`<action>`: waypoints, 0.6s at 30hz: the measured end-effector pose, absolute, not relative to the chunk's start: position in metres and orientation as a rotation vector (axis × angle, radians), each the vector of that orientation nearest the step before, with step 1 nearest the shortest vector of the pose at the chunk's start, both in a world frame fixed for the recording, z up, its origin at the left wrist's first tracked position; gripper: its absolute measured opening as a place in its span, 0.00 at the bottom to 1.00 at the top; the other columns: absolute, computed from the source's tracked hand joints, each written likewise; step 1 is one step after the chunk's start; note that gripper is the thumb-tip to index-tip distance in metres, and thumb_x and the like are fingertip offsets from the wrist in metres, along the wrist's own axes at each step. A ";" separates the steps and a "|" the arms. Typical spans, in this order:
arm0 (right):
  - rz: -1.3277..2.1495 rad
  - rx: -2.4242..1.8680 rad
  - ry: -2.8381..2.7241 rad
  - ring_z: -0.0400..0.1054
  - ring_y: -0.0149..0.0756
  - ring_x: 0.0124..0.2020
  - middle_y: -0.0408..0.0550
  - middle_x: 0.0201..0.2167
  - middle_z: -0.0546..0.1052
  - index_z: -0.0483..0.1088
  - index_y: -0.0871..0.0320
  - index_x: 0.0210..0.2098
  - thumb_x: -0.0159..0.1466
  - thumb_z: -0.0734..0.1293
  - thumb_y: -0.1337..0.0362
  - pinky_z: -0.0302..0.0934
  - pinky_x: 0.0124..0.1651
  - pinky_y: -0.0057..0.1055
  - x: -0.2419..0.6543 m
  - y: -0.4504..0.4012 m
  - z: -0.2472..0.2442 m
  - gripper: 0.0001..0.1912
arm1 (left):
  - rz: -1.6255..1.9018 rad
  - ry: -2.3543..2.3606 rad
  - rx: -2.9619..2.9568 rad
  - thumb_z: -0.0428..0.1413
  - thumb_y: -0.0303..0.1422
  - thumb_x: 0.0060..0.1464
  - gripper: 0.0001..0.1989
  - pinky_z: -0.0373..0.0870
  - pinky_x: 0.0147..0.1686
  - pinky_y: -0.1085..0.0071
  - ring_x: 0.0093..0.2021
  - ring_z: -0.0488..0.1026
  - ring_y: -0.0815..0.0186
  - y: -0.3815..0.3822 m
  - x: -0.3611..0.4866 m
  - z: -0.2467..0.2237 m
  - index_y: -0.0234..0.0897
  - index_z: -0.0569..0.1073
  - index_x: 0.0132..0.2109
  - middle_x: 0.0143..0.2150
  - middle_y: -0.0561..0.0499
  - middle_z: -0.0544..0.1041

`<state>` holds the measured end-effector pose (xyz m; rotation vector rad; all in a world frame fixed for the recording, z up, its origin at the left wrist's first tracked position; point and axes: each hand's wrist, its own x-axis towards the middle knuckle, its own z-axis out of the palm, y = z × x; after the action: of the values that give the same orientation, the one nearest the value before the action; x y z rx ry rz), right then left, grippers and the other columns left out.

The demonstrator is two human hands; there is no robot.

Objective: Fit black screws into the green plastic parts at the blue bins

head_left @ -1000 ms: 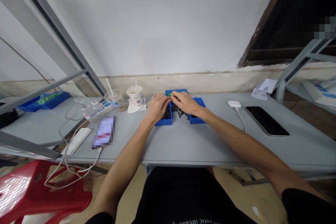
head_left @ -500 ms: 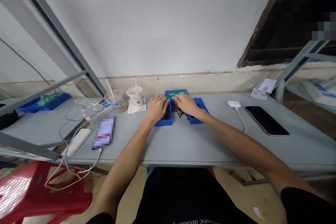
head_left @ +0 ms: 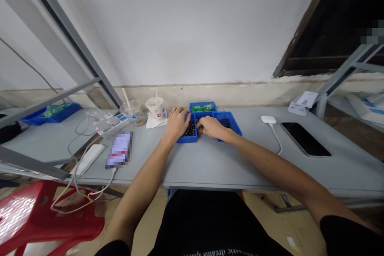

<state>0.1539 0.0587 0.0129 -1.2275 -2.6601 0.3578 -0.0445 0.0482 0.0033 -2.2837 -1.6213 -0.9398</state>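
Observation:
My left hand (head_left: 177, 123) rests over the left side of a blue bin (head_left: 187, 140) of small dark pieces (head_left: 190, 129), fingers bent and a little apart, with nothing visible in them. My right hand (head_left: 211, 127) is at the gap between this bin and a second blue bin (head_left: 237, 127). Its fingers point down and are drawn together; what they hold is hidden behind the hand. Dark parts (head_left: 225, 123) lie in the second bin. Behind both hands stands a third blue bin (head_left: 192, 105) with green bags (head_left: 203, 108) in it.
A paper cup (head_left: 156, 109) and a clear plastic cup (head_left: 134, 113) stand left of the bins, near a power strip (head_left: 112, 126) and a phone (head_left: 119, 150). To the right lie a white charging case (head_left: 268, 119) and a black phone (head_left: 306, 139). A red stool (head_left: 51, 212) is lower left.
My right hand has come down and toward me, into the gap between the bins, uncovering the green bags. My left thumb and fingers have parted, and more dark pieces show beside them.

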 end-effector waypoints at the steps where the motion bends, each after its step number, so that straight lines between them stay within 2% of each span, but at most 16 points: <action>1: 0.357 -1.228 -2.667 0.78 0.39 0.41 0.49 0.38 0.86 0.85 0.53 0.39 0.59 0.67 0.74 0.57 0.35 0.28 0.154 0.058 0.013 0.16 | -0.948 -1.598 -2.316 0.51 0.36 0.71 0.13 0.70 0.57 0.51 0.54 0.71 0.51 0.048 -0.044 0.004 0.40 0.80 0.49 0.50 0.43 0.78; 6: 0.338 -1.253 -2.708 0.79 0.42 0.42 0.52 0.40 0.85 0.84 0.54 0.40 0.62 0.67 0.70 0.59 0.36 0.29 0.154 0.053 0.019 0.14 | -0.947 -1.521 -2.429 0.51 0.31 0.69 0.12 0.70 0.59 0.54 0.54 0.71 0.53 0.045 -0.040 0.008 0.41 0.79 0.51 0.50 0.44 0.78; 12: 0.270 -1.323 -2.767 0.79 0.43 0.43 0.54 0.42 0.85 0.83 0.56 0.42 0.64 0.65 0.71 0.60 0.38 0.29 0.152 0.048 0.023 0.14 | -0.955 -1.485 -2.466 0.51 0.31 0.70 0.13 0.70 0.59 0.56 0.55 0.72 0.54 0.043 -0.038 0.012 0.41 0.79 0.51 0.51 0.46 0.79; 18: 0.283 -1.322 -2.694 0.78 0.40 0.42 0.51 0.39 0.85 0.82 0.56 0.39 0.61 0.67 0.73 0.59 0.38 0.29 0.161 0.058 0.036 0.12 | -0.987 -1.522 -2.419 0.51 0.32 0.71 0.12 0.70 0.57 0.56 0.54 0.73 0.53 0.043 -0.036 0.011 0.42 0.80 0.51 0.50 0.46 0.80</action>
<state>0.1613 0.0578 0.0356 -1.3219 -2.6942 0.2828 -0.0360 0.0427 0.0108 -2.4186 -1.5224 -0.9872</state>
